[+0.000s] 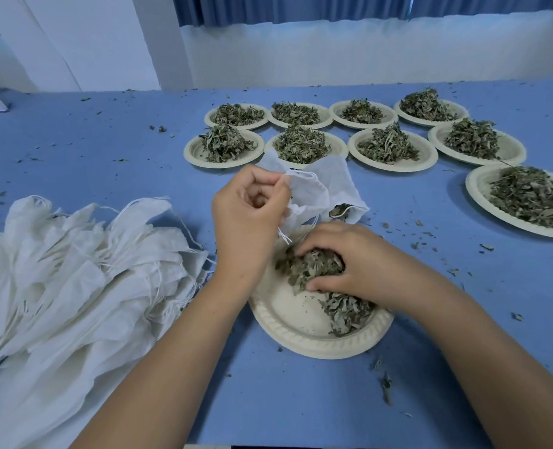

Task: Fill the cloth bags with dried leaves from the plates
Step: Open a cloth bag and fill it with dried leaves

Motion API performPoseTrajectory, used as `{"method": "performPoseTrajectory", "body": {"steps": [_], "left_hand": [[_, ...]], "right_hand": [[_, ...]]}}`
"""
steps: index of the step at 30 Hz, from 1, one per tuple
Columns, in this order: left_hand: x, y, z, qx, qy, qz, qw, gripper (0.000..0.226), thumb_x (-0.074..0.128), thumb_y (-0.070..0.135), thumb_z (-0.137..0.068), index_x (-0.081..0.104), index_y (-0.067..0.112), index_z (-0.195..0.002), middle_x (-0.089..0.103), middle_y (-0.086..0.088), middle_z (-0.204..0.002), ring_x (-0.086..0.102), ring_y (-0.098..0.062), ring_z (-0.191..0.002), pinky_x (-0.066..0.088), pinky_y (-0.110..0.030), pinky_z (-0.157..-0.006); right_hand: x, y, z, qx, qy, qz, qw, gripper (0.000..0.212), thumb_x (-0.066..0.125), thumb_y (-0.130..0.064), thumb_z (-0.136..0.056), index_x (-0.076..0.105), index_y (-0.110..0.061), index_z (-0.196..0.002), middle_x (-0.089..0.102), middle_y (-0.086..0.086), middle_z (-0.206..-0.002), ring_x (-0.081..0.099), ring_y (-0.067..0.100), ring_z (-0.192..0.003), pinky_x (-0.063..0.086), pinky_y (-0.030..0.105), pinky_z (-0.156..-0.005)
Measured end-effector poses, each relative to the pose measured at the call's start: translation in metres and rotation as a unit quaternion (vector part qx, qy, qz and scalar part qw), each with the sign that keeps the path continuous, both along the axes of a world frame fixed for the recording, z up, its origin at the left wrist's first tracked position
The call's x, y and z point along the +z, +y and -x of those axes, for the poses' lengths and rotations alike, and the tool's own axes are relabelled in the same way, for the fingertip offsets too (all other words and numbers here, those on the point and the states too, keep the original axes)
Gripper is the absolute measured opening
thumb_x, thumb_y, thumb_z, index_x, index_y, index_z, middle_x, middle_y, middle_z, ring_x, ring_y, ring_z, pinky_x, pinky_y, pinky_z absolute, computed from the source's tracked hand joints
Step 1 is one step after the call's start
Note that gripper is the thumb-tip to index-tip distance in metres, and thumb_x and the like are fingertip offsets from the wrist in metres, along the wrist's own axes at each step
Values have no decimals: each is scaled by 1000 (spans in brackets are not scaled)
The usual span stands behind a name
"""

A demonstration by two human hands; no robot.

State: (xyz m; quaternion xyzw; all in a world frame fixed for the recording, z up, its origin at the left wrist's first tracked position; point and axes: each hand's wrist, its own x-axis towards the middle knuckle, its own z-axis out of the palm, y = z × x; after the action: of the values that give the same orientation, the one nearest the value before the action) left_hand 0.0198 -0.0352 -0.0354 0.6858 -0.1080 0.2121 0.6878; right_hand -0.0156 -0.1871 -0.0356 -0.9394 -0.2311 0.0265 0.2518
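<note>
Gripping leaves (314, 268), right hand (362, 264) lies beside left hand (247, 222) pinching cloth bag (311, 192).

Bright, even, cool light, no single source showing; the desk (106, 140) reads flat blue without glare. Shadows are faint and soft, a dim rim under the near plate (301, 338). Wide-angle bending curves the desk's far edge. Detail is slightly soft, more so toward the corners.
</note>
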Motion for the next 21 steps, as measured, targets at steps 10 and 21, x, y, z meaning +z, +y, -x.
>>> {"method": "performPoseTrajectory", "body": {"steps": [10, 21], "left_hand": [[1, 0, 2, 4, -2, -4, 1000, 18, 66, 6, -90, 63, 14, -74, 58, 10, -52, 50, -1, -44, 42, -15, -49], [-1, 0, 0, -3, -5, -6, 1000, 16, 67, 7, -90, 64, 15, -76, 58, 8, -53, 53, -3, -45, 43, -15, -50]], "right_hand": [[7, -3, 2, 1, -11, -73, 997, 39, 80, -16, -75, 69, -29, -110, 67, -4, -103, 57, 12, -80, 46, 19, -77], [-2, 12, 7, 112, -62, -32, 991, 21, 76, -8, -79, 74, -8, -99, 64, -3, -98, 53, 7, -100, 33, 8, -91]]}}
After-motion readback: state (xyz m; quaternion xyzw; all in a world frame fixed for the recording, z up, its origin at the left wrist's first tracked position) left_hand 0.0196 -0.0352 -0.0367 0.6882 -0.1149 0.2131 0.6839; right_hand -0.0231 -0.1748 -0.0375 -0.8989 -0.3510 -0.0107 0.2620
